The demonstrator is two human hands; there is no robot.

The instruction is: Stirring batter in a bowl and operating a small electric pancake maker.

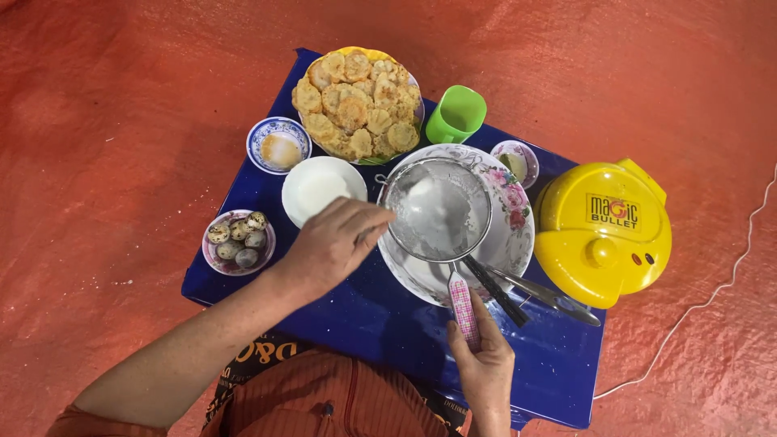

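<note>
Bottom of the frame: red ribbed shirt, two bare forearms rising from it. Right hand (486,368) at lower centre, fingers clenched around the pink checked handle of a mesh sieve (438,209). Sieve held level over a large floral bowl (515,235) at mid-frame, white flour heaped in the mesh. Left hand (332,243) at centre left, fingers curled around a spoon whose bowl dips into the flour; spoon mostly hidden by the hand. Black-handled utensil and metal tongs (550,298) resting on the lower right rim of the floral bowl, handles pointing toward lower right. All on a low blue surface (388,324) set on a red floor (105,121).

Left of the hands, a small patterned dish of speckled quail eggs (238,240). Just above the left hand, a white bowl (318,189) of white powder. Farther up, a blue-rimmed small bowl (279,146) with pale orange contents. At upper centre, a plate of golden fried cakes (357,101). Right of it, a green plastic cup (456,114), then a tiny floral dish (515,161). At right, partly off the surface, a yellow lidded appliance (603,231), white cord (728,283) trailing along the floor.
</note>
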